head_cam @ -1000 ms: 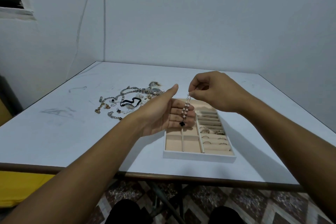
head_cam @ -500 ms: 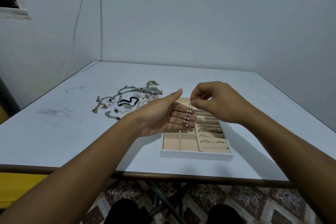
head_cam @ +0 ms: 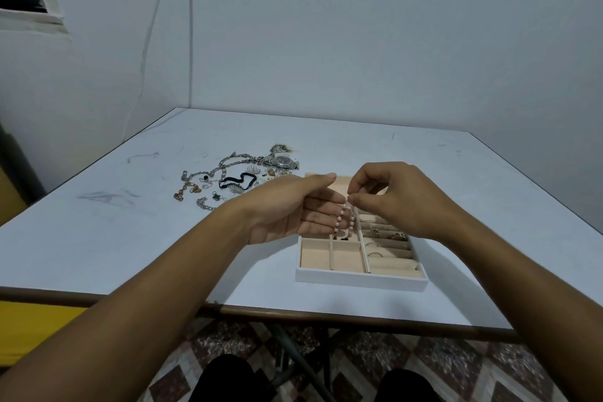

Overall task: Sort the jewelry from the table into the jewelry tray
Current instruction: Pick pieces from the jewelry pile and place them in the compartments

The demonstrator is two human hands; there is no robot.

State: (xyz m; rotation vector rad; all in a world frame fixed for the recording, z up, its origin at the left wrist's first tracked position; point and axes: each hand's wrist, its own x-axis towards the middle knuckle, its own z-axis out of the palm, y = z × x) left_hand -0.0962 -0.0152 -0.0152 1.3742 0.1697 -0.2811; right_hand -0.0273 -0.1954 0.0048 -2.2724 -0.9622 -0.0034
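Pinching pearl bracelet (head_cam: 345,221), right hand (head_cam: 393,197) curls — left hand (head_cam: 292,209) flat alongside.

Pale pinkish white on the pearl-bead bracelet (head_cam: 346,222). Peach-beige lining inside the white-walled rectangular jewelry tray (head_cam: 359,281). Silver on the chunky link chain (head_cam: 228,162), gold on the short link chain (head_cam: 186,191), black on the fabric band (head_cam: 235,180). Bluish white with grey scuffs on the flat table top (head_cam: 130,238), brown along its edge. Brown-and-cream speckled diamonds on the tiled floor (head_cam: 440,365).
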